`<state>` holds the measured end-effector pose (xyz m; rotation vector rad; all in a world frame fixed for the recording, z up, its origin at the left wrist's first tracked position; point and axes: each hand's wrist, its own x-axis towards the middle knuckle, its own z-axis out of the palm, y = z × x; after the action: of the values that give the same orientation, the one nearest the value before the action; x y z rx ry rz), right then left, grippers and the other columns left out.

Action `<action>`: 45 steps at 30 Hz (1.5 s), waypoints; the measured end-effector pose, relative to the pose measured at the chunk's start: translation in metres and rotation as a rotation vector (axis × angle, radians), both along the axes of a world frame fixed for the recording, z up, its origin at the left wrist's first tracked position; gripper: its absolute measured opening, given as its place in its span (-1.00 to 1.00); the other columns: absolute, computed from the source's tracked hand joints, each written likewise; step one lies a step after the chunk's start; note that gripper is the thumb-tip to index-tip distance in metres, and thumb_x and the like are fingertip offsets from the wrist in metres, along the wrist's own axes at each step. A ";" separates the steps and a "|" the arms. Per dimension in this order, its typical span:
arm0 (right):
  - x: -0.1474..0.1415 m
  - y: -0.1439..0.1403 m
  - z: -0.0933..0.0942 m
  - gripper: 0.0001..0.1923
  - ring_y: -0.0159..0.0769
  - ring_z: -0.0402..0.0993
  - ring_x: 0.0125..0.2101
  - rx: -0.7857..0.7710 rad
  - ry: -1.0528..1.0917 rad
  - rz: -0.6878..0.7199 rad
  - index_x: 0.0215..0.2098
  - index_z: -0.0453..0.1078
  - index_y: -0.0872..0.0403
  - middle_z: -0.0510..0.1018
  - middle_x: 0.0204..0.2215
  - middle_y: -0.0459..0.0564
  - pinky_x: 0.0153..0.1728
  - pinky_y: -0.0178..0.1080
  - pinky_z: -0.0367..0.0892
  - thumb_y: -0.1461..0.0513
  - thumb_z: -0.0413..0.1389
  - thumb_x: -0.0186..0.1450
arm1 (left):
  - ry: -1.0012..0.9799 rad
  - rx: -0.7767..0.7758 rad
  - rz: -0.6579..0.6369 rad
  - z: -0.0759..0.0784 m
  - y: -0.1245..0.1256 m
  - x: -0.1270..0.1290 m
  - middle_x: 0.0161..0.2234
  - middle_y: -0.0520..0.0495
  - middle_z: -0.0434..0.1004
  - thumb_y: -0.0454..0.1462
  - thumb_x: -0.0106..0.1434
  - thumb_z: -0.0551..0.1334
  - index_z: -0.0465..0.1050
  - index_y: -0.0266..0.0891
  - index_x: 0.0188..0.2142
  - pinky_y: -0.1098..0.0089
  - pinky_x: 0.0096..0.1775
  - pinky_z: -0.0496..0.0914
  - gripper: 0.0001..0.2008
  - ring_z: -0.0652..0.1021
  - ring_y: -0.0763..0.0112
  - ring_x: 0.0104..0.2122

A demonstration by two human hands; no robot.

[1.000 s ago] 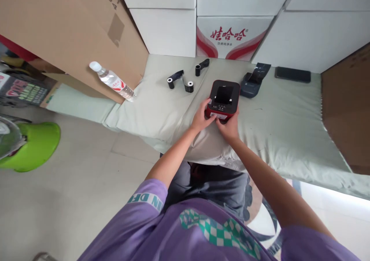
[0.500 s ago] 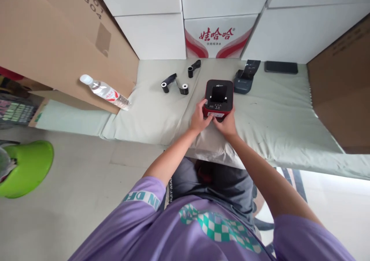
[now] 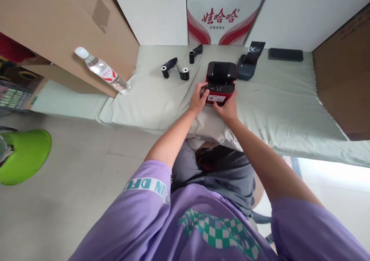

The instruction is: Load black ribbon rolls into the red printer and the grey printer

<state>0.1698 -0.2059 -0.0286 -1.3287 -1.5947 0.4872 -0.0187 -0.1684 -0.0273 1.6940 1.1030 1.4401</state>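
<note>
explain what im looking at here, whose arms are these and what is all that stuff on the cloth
The picture comes from a camera worn on a person's head, looking down, so the arms and purple shirt are their own. Both hands are on a small red and black printer standing on a pale green cloth: the left hand has fingers on its front left edge, the right hand is at its front. Whether they grip it or just touch it is unclear. Behind lie black ribbon rolls, a second dark device and a phone. A water bottle leans against a cardboard box at left.
</note>
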 end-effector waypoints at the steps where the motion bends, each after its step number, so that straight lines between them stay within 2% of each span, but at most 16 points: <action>1: 0.000 0.000 0.001 0.14 0.20 0.37 0.39 -0.001 -0.001 0.001 0.47 -0.09 0.15 0.34 0.38 0.46 0.42 0.33 0.30 0.04 0.38 0.09 | -0.011 -0.006 0.002 0.000 0.002 -0.001 0.18 -0.22 0.49 0.44 0.36 0.03 0.39 -0.03 0.22 -0.07 0.35 0.37 -0.22 0.52 0.04 0.23; 8: -0.001 0.003 -0.002 0.11 0.21 0.39 0.35 0.032 0.016 -0.014 0.45 -0.02 0.08 0.36 0.37 0.41 0.39 0.36 0.32 -0.01 0.40 0.10 | 0.000 0.010 0.012 -0.003 0.006 -0.001 0.24 -0.23 0.48 0.44 0.36 0.02 0.37 -0.04 0.21 -0.04 0.36 0.37 -0.22 0.53 0.07 0.25; 13: -0.002 0.003 -0.002 0.11 0.22 0.42 0.34 0.024 -0.002 -0.020 0.46 -0.02 0.14 0.38 0.35 0.44 0.37 0.34 0.36 0.05 0.39 0.09 | -0.019 0.002 0.014 0.000 0.005 -0.001 0.24 -0.26 0.50 0.45 0.35 0.02 0.36 -0.06 0.21 -0.04 0.31 0.42 -0.20 0.56 0.07 0.20; 20: -0.003 0.000 0.004 0.12 0.24 0.40 0.36 0.049 0.018 -0.017 0.47 -0.03 0.19 0.35 0.38 0.48 0.41 0.30 0.33 0.08 0.36 0.08 | -0.003 0.004 0.021 0.009 -0.005 -0.002 0.30 -0.30 0.47 0.41 0.42 -0.08 0.34 -0.11 0.28 0.00 0.42 0.26 -0.18 0.47 0.06 0.34; 25: -0.004 -0.003 0.008 0.09 0.25 0.44 0.32 0.054 0.024 -0.038 0.45 0.01 0.19 0.40 0.34 0.47 0.36 0.31 0.37 0.06 0.36 0.09 | -0.029 0.003 0.024 0.011 -0.006 -0.001 0.32 -0.28 0.46 0.40 0.43 -0.09 0.34 -0.12 0.30 0.04 0.41 0.28 -0.17 0.45 0.12 0.35; 28: -0.004 -0.003 0.009 0.05 0.24 0.45 0.31 0.072 0.026 -0.039 0.43 0.04 0.21 0.40 0.32 0.48 0.38 0.29 0.36 0.05 0.35 0.11 | -0.018 0.024 0.028 0.016 -0.010 -0.001 0.33 -0.28 0.45 0.43 0.40 -0.09 0.36 -0.11 0.30 0.03 0.44 0.24 -0.14 0.43 0.09 0.37; 31: -0.003 -0.003 0.010 0.04 0.24 0.46 0.29 0.071 0.033 -0.029 0.42 0.05 0.20 0.41 0.30 0.47 0.36 0.30 0.38 0.05 0.37 0.11 | 0.025 0.056 0.064 0.024 -0.019 -0.002 0.39 -0.23 0.41 0.45 0.39 -0.15 0.42 -0.06 0.28 0.04 0.52 0.11 -0.12 0.35 0.07 0.45; 34: -0.002 -0.003 0.012 0.04 0.23 0.47 0.29 0.069 0.043 -0.009 0.41 0.05 0.18 0.42 0.30 0.46 0.36 0.30 0.39 0.07 0.38 0.10 | 0.029 0.023 0.084 0.032 -0.017 -0.002 0.39 -0.20 0.44 0.45 0.39 -0.22 0.44 -0.04 0.28 0.06 0.52 0.14 -0.08 0.36 0.08 0.46; 37: -0.002 -0.003 0.012 0.01 0.21 0.43 0.33 0.086 0.060 0.009 0.41 0.04 0.12 0.39 0.34 0.42 0.38 0.30 0.36 0.09 0.37 0.12 | 0.010 -0.020 0.060 0.046 0.006 0.000 0.36 -0.17 0.51 0.47 0.38 -0.23 0.43 -0.05 0.32 0.06 0.50 0.18 -0.05 0.40 0.11 0.44; 39: -0.002 -0.003 0.011 0.00 0.21 0.42 0.33 0.084 0.066 0.009 0.41 0.05 0.09 0.39 0.34 0.40 0.37 0.32 0.36 0.08 0.37 0.13 | 0.011 -0.069 -0.038 0.065 0.024 0.003 0.32 -0.16 0.58 0.44 0.41 -0.16 0.47 -0.07 0.30 0.03 0.50 0.19 -0.09 0.43 0.09 0.44; 42: -0.001 -0.002 0.008 0.01 0.21 0.43 0.31 0.069 0.068 0.004 0.42 0.03 0.06 0.39 0.33 0.38 0.35 0.33 0.38 0.06 0.39 0.13 | 0.050 -0.217 -0.248 0.104 0.037 0.008 0.04 -0.20 0.76 0.37 0.48 -0.12 0.67 -0.18 0.03 0.02 0.34 0.42 -0.16 0.65 0.04 0.23; 45: 0.000 -0.002 0.005 0.03 0.19 0.43 0.32 0.073 0.072 0.020 0.43 0.01 0.03 0.37 0.34 0.34 0.35 0.34 0.39 0.06 0.39 0.14 | 0.126 -0.238 -0.301 0.140 0.036 0.009 -0.20 -0.19 0.79 0.29 0.54 -0.08 0.71 -0.24 -0.20 0.09 0.18 0.55 -0.20 0.76 0.13 -0.04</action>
<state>0.1693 -0.2075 -0.0239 -1.2281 -1.5532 0.4793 -0.0094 -0.1320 0.1129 1.7103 0.9912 0.9872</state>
